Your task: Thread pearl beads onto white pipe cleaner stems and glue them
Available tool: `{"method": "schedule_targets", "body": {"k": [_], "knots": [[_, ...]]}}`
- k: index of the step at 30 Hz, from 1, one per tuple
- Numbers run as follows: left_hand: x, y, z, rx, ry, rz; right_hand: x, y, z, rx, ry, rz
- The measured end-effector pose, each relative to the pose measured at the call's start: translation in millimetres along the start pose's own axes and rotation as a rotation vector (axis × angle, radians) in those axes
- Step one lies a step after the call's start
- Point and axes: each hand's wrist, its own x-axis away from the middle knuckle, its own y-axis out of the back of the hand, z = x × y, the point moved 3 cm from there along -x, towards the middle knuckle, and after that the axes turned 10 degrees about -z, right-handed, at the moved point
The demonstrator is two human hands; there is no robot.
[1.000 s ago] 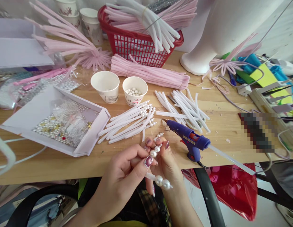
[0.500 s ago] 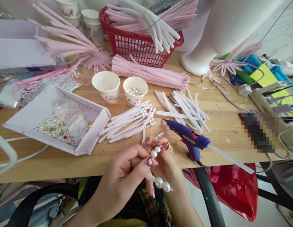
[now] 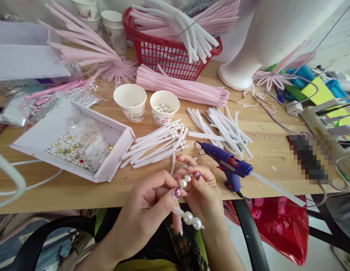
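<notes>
Beaded white stem [image 3: 188,218] is pinched in the fingers of the left hand [image 3: 148,210], right by the tabletop [image 3: 107,195] edge. Upper beads [image 3: 183,183] look pinched by the right hand [image 3: 206,194], though contact's kinda hidden.

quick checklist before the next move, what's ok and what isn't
1. Left hand holding white stem: ok.
2. Right hand at the upper pearls: ok.
3. Glue gun apart from both hands: ok, on the table beside the right hand.
4. Glue stick loaded: ok, protruding from the gun's rear.
5. Gun hot: cannot tell.
6. A hand free: not ok, both occupied.
</notes>
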Motion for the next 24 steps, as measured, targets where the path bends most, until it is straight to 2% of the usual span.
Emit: {"method": "schedule_targets", "body": {"k": [8,18,24], "knots": [[-2.1,1.7,0.7,-0.012,-0.016,0.0,-1.5,-0.1,2.3,0.054,0.007,0.014],[0.9,1.7,-3.4,-0.121,-0.088,0.003,-4.2,1.0,0.0,-0.031,0.012,-0.017],[0.9,2.3,-3.4,-0.185,-0.108,0.034,-3.8,1.9,1.2,-0.03,0.004,0.04]]}}
